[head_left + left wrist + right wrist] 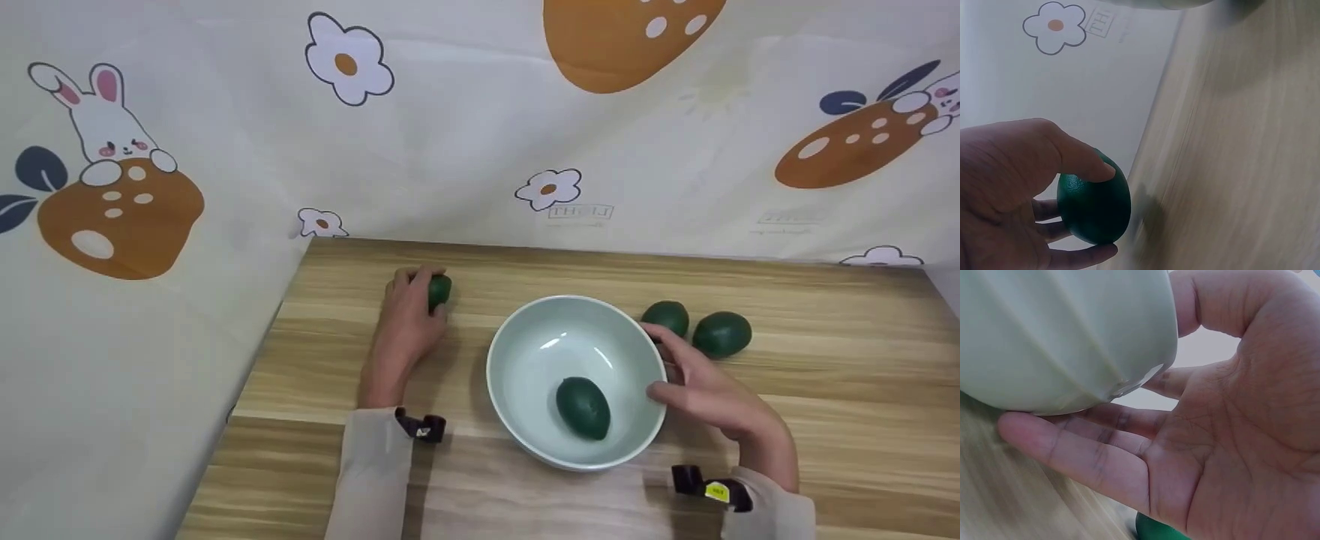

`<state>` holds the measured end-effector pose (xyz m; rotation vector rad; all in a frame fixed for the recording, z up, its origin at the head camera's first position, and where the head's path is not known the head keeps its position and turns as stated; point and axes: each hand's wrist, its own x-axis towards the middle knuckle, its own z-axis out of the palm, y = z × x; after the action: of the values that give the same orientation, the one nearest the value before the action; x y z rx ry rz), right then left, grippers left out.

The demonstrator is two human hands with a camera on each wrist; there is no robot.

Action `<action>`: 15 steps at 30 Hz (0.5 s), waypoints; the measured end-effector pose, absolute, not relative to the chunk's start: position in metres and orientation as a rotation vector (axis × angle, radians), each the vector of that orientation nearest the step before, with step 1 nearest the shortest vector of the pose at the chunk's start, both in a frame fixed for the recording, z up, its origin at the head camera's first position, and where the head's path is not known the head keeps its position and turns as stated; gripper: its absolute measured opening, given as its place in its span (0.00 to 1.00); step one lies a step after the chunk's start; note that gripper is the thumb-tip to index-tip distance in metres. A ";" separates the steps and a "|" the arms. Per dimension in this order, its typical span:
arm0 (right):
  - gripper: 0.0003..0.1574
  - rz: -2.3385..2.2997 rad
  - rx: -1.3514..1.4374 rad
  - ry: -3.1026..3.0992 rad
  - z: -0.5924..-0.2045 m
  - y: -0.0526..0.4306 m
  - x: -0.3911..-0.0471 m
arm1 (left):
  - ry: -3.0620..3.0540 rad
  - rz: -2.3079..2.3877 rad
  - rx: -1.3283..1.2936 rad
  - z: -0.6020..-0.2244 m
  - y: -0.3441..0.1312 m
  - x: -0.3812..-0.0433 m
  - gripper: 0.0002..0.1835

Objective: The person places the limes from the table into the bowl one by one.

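Left hand (407,319): reached forward with its back upward; a green fruit (441,291) is gripped between thumb and fingers, near the back of the table (847,390).
Right hand (709,390): the wrist is bent inward; the bowl (521,367) is clasped, its rim crossed by the thumb, its outer wall and underside met by the fingers.
Hands: kept apart, the bowl being placed between them.
Inside the bowl: a second fruit (583,409) is seen lying.
Beyond the right hand: two more fruits (721,334) are set on the table, just beside each other.
Right wrist: a yellow label (718,492) is borne; its writing is too small to be read.
Wall cloth (435,135): a boxed word (1099,21) is printed; only "TH" can be read clearly.
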<state>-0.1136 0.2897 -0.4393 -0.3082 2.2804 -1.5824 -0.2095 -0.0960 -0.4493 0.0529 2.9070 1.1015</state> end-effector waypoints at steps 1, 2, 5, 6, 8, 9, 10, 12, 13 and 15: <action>0.49 -1.580 -0.298 2.283 -0.439 0.290 -0.114 | 2.907 1.104 0.054 -0.449 -0.096 -0.210 0.30; 0.49 -1.576 -0.287 2.286 -0.439 0.290 -0.114 | 2.907 1.107 0.055 -0.449 -0.096 -0.210 0.31; 0.50 -1.565 -0.270 2.291 -0.439 0.290 -0.114 | 2.910 1.107 0.045 -0.448 -0.095 -0.210 0.30; 0.50 -1.564 -0.269 2.294 -0.439 0.290 -0.114 | 2.906 1.109 0.041 -0.447 -0.095 -0.210 0.31; 0.50 -1.563 -0.280 2.297 -0.439 0.291 -0.114 | 2.899 1.109 0.032 -0.446 -0.095 -0.209 0.31; 0.50 -1.561 -0.287 2.300 -0.438 0.291 -0.114 | 2.896 1.108 0.028 -0.445 -0.095 -0.209 0.31; 0.50 -1.559 -0.286 2.302 -0.438 0.291 -0.114 | 2.893 1.110 0.024 -0.444 -0.095 -0.209 0.31; 0.50 -1.554 -0.272 2.303 -0.438 0.290 -0.114 | 2.883 1.120 0.015 -0.442 -0.096 -0.208 0.31; 0.50 -1.548 -0.272 2.306 -0.438 0.290 -0.114 | 2.880 1.125 0.012 -0.441 -0.096 -0.207 0.31; 0.49 -1.542 -0.265 2.309 -0.438 0.290 -0.115 | 2.875 1.135 0.010 -0.438 -0.096 -0.206 0.31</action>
<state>-0.1145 0.2897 -0.4382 -0.2652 2.3094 -1.5415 -0.2065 -0.0965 -0.4383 0.0099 2.8749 1.1348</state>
